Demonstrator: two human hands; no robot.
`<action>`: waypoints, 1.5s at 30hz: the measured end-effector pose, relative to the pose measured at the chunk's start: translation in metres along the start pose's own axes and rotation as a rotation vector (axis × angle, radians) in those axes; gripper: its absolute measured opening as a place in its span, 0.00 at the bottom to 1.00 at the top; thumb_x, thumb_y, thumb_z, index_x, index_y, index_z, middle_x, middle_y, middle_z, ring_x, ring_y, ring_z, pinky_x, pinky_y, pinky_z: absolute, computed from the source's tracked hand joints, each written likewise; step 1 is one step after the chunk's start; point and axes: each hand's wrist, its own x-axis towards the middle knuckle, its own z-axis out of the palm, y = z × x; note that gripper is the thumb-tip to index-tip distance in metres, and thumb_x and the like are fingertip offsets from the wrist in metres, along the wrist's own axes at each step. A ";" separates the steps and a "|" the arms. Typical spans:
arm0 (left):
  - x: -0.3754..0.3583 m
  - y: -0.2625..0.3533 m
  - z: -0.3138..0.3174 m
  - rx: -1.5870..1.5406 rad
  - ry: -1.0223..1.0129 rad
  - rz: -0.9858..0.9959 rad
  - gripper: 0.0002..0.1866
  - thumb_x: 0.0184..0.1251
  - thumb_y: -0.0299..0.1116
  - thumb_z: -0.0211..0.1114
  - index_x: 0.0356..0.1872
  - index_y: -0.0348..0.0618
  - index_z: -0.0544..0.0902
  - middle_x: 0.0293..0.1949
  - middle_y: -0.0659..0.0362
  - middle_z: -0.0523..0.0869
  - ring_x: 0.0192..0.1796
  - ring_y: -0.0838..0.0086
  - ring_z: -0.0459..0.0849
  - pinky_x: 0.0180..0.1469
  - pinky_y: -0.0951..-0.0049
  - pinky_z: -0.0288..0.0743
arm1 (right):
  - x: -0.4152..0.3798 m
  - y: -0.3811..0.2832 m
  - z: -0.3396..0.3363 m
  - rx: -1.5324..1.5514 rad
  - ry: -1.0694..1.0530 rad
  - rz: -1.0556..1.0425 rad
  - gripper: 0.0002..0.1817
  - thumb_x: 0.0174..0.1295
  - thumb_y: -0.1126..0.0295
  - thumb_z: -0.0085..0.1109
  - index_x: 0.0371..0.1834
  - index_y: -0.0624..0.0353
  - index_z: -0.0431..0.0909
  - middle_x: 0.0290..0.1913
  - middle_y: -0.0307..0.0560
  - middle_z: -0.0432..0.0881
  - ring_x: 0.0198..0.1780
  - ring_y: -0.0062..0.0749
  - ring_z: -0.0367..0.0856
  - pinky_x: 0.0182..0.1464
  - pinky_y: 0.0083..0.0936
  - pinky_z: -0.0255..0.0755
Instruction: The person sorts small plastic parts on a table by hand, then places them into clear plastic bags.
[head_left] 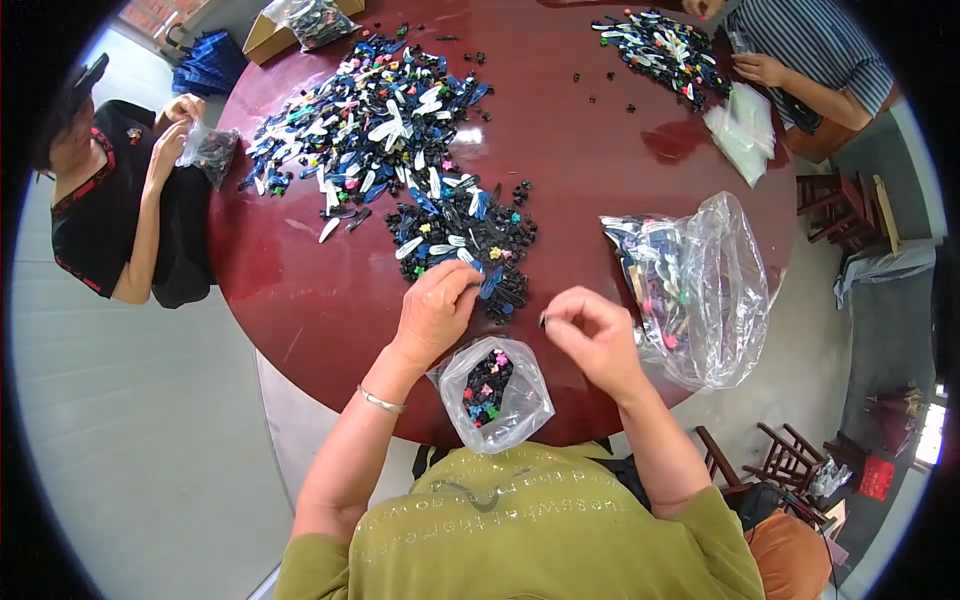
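Observation:
My left hand [437, 312] is at the near edge of a pile of small clips [465, 240], its fingers pinched together at the pieces; what they hold, if anything, is hidden. To the right, my right hand [595, 335] is raised over the table with thumb and forefinger closed on a small black piece [544, 321]. Between and below the hands, an open clear plastic bag [530, 400] stands at the table edge, with black, pink, red and teal clips inside.
The round red table [620, 160] carries a larger clip pile [370, 120], another far right [665, 50], a filled plastic bag [700, 290] and flat empty bags [743, 135]. One person sits left holding a bag [210, 150]; another sits at upper right. Stools stand right.

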 end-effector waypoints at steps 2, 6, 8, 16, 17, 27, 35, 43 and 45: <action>0.007 0.002 -0.002 0.022 -0.012 0.006 0.14 0.52 0.24 0.71 0.43 0.41 0.82 0.44 0.54 0.83 0.46 0.59 0.84 0.46 0.64 0.79 | -0.002 -0.023 -0.002 -0.112 -0.196 -0.193 0.05 0.55 0.79 0.67 0.35 0.64 0.84 0.35 0.42 0.83 0.35 0.18 0.79 0.37 0.17 0.71; 0.017 0.015 -0.004 0.130 -0.118 0.015 0.19 0.52 0.27 0.73 0.47 0.40 0.82 0.48 0.52 0.81 0.50 0.56 0.81 0.51 0.62 0.77 | 0.008 -0.013 0.006 -0.209 -0.029 0.011 0.07 0.57 0.76 0.67 0.38 0.63 0.85 0.35 0.40 0.83 0.33 0.18 0.78 0.35 0.17 0.72; 0.016 0.012 0.001 0.112 -0.188 0.020 0.20 0.52 0.28 0.73 0.48 0.40 0.81 0.48 0.51 0.81 0.50 0.55 0.81 0.51 0.61 0.77 | 0.021 0.029 0.002 -0.344 0.089 0.003 0.08 0.58 0.74 0.67 0.40 0.61 0.84 0.35 0.41 0.82 0.31 0.21 0.78 0.34 0.20 0.73; 0.001 0.000 0.004 0.165 -0.105 0.023 0.15 0.53 0.26 0.71 0.44 0.41 0.82 0.45 0.53 0.82 0.47 0.57 0.82 0.49 0.61 0.78 | 0.034 0.061 0.006 -0.731 0.106 -0.042 0.10 0.58 0.67 0.66 0.42 0.54 0.84 0.38 0.42 0.81 0.35 0.40 0.83 0.39 0.34 0.77; 0.000 0.000 0.003 0.167 -0.097 0.015 0.14 0.53 0.26 0.71 0.43 0.41 0.83 0.44 0.53 0.82 0.47 0.57 0.83 0.49 0.61 0.78 | 0.034 0.062 0.006 -0.755 0.102 -0.067 0.10 0.58 0.67 0.66 0.42 0.54 0.84 0.38 0.42 0.81 0.36 0.41 0.83 0.40 0.35 0.77; 0.004 0.000 0.012 0.092 -0.078 0.027 0.08 0.54 0.25 0.69 0.36 0.41 0.83 0.39 0.56 0.84 0.43 0.60 0.84 0.45 0.63 0.79 | 0.029 0.029 0.007 -0.047 0.079 0.181 0.08 0.58 0.77 0.67 0.40 0.62 0.82 0.33 0.34 0.82 0.32 0.11 0.76 0.36 0.14 0.72; 0.005 0.002 0.011 0.092 -0.056 -0.066 0.09 0.55 0.24 0.67 0.38 0.42 0.83 0.40 0.56 0.84 0.42 0.58 0.84 0.45 0.62 0.79 | 0.023 -0.022 0.006 -0.089 -0.254 -0.071 0.10 0.53 0.77 0.69 0.40 0.63 0.85 0.38 0.41 0.85 0.35 0.19 0.81 0.37 0.21 0.74; 0.005 0.000 0.013 0.154 -0.028 -0.198 0.10 0.54 0.25 0.68 0.39 0.43 0.83 0.41 0.56 0.83 0.44 0.58 0.84 0.45 0.61 0.78 | 0.047 0.053 0.010 -0.658 0.112 0.034 0.08 0.56 0.67 0.67 0.38 0.55 0.86 0.35 0.41 0.82 0.34 0.36 0.83 0.38 0.30 0.76; 0.005 -0.001 0.013 0.156 -0.070 -0.182 0.10 0.54 0.25 0.69 0.39 0.43 0.84 0.41 0.56 0.83 0.43 0.58 0.83 0.45 0.61 0.78 | 0.047 0.059 0.015 -0.750 0.144 0.001 0.08 0.55 0.65 0.68 0.37 0.52 0.85 0.36 0.40 0.82 0.36 0.38 0.83 0.38 0.34 0.77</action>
